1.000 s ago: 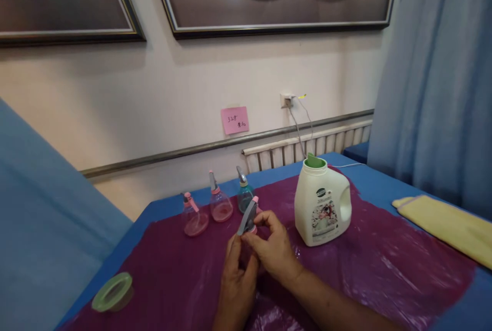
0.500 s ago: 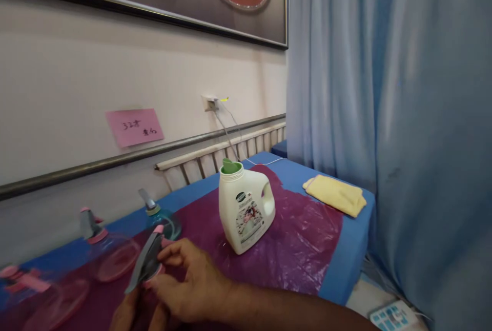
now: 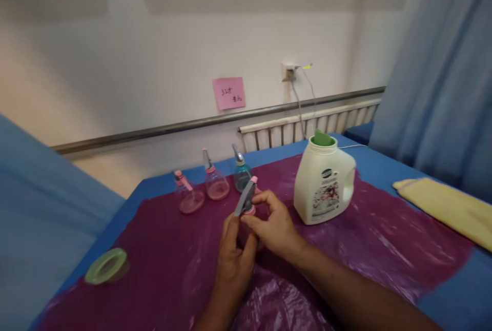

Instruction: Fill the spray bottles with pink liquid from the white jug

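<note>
In the middle of the head view is a spray bottle (image 3: pixel 246 199) with a grey trigger and pink nozzle and collar. My left hand (image 3: pixel 235 256) is wrapped round it below the head, and its body is mostly hidden by my hands. The fingers of my right hand (image 3: pixel 275 226) pinch at the pink collar from the right. Behind my hands stand two clear spray bottles with pink parts, one near (image 3: pixel 217 185) and one farther left (image 3: pixel 190 199), plus a teal spray bottle (image 3: pixel 242 176). To their right stands a cream jug (image 3: pixel 326 192) with a green piece in its uncapped mouth.
A purple plastic sheet (image 3: pixel 161 264) covers much of the blue table (image 3: pixel 369 159). A pale green ring (image 3: pixel 91 272) lies at the left, and a folded yellow cloth (image 3: pixel 446 208) at the right. Blue curtains (image 3: pixel 442 90) hang on both sides; a socket (image 3: pixel 288 72) with cables is on the wall.
My view has swung left, so the jug and cloth sit farther right and the green ring shows. Both hands stay on the spray bottle, now more fully in view.
</note>
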Available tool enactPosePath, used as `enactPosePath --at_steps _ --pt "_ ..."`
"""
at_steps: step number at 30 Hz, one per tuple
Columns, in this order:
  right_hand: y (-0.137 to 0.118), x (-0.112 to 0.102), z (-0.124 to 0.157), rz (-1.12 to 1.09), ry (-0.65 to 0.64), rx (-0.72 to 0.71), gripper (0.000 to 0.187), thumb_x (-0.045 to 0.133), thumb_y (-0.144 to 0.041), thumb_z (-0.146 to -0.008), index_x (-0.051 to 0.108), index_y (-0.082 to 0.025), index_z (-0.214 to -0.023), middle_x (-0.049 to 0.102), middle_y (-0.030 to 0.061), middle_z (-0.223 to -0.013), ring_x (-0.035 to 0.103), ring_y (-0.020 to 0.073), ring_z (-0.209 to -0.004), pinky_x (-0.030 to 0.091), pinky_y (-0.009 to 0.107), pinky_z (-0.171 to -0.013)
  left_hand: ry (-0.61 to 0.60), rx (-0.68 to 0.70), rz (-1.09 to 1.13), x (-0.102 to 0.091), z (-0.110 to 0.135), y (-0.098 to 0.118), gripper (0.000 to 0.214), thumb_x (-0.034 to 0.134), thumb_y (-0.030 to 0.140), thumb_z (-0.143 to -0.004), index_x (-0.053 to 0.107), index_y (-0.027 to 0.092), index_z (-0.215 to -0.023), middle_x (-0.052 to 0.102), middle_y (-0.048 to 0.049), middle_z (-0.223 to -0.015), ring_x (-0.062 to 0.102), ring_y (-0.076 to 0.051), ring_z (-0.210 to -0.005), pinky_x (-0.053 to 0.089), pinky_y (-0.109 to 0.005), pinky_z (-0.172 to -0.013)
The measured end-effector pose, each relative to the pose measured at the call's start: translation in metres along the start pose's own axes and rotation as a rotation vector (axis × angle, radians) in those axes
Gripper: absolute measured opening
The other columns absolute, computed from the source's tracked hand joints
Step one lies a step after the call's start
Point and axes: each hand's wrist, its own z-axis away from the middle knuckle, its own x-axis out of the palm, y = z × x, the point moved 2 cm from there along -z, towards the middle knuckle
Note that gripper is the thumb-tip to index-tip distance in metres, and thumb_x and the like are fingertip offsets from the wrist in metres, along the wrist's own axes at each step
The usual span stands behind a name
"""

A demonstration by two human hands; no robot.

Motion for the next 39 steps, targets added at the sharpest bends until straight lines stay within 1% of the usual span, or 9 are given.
enactPosePath --at_steps 4,9,14,17,20,23,27,34,39 --pt "0.002 0.005 0.005 -0.065 -0.036 0.065 0.036 0.089 -0.035 -0.072 0.066 -0.027 -0.098 0.076 0.0007 -0.101 0.071 0.0233 -0.097 0.056 0.039 -0.096 -0.087 -0.069 0.082 -0.003 0.004 -0.002 0.048 0.072 0.054 -0.101 0.072 0.047 -0.148 0.081 0.0046 -0.139 0.078 -0.036 -0.131 0.066 -0.058 -0.116" --pt "0.0 0.005 0.007 -0.039 -0.025 0.053 0.04 0.089 -0.033 -0.074 0.069 -0.026 -0.107 0.079 0.0043 -0.115 0.073 0.0252 -0.11 0.057 0.04 -0.104 -0.065 0.02 0.025 -0.005 0.0 -0.011 0.051 0.074 0.055 -0.101 0.07 0.047 -0.151 0.08 0.0028 -0.141 0.079 -0.035 -0.13 0.066 -0.058 -0.116" --pt "-0.002 0.004 0.006 -0.086 -0.125 -0.069 0.03 0.077 -0.038 -0.097 0.069 -0.025 -0.123 0.08 0.0089 -0.127 0.075 0.0256 -0.119 0.058 0.042 -0.109 -0.071 0.016 0.023 -0.003 -0.008 -0.022 0.057 0.073 0.056 -0.101 0.067 0.039 -0.155 0.076 -0.0034 -0.15 0.075 -0.033 -0.139 0.064 -0.051 -0.118" --pt "-0.001 0.005 0.002 -0.13 -0.183 -0.059 0.03 0.071 -0.039 -0.103 0.071 -0.025 -0.13 0.082 0.0103 -0.13 0.078 0.0255 -0.118 0.06 0.042 -0.106 -0.072 -0.014 0.027 -0.004 -0.011 -0.028 0.062 0.076 0.061 -0.098 0.067 0.037 -0.154 0.076 -0.0068 -0.152 0.074 -0.036 -0.142 0.065 -0.054 -0.117" --pt "0.001 0.007 -0.003 -0.132 -0.164 -0.016 0.031 0.079 -0.039 -0.096 0.077 -0.025 -0.124 0.085 0.0081 -0.124 0.079 0.0265 -0.117 0.061 0.044 -0.107 -0.032 -0.017 -0.017 -0.006 -0.013 -0.03 0.065 0.077 0.064 -0.096 0.068 0.038 -0.154 0.071 -0.0082 -0.16 0.069 -0.039 -0.149 0.058 -0.061 -0.125" --pt "0.002 0.008 -0.008 -0.114 -0.052 -0.019 0.033 0.091 -0.038 -0.082 0.081 -0.026 -0.11 0.084 0.008 -0.121 0.078 0.0285 -0.118 0.061 0.046 -0.108 -0.009 0.004 -0.056 -0.007 -0.013 -0.032 0.062 0.077 0.064 -0.095 0.069 0.037 -0.151 0.07 -0.0091 -0.162 0.069 -0.042 -0.149 0.051 -0.067 -0.13" --pt "0.006 0.013 -0.01 -0.085 0.04 -0.046 0.04 0.099 -0.034 -0.069 0.08 -0.026 -0.103 0.082 0.0095 -0.123 0.076 0.0302 -0.122 0.061 0.047 -0.109 0.015 0.042 -0.062 -0.006 -0.014 -0.038 0.059 0.078 0.059 -0.095 0.07 0.034 -0.148 0.074 -0.0109 -0.155 0.071 -0.041 -0.145 0.056 -0.065 -0.126" --pt "0.011 0.013 -0.005 -0.045 0.041 -0.069 0.039 0.095 -0.034 -0.074 0.076 -0.027 -0.107 0.081 0.008 -0.129 0.073 0.0291 -0.129 0.057 0.046 -0.115 -0.039 0.118 0.04 0.003 -0.01 -0.031 0.049 0.079 0.046 -0.098 0.07 0.029 -0.142 0.077 -0.0101 -0.148 0.075 -0.032 -0.138 0.062 -0.049 -0.119" --pt "0.013 0.0 0.001 0.039 0.001 -0.091 0.039 0.092 -0.042 -0.078 0.075 -0.028 -0.111 0.08 0.0068 -0.123 0.073 0.0292 -0.122 0.056 0.049 -0.114 -0.072 0.153 0.11 0.01 -0.006 -0.031 0.058 0.082 0.041 -0.099 0.063 0.029 -0.153 0.073 -0.0116 -0.151 0.076 -0.027 -0.132 0.063 -0.044 -0.115"
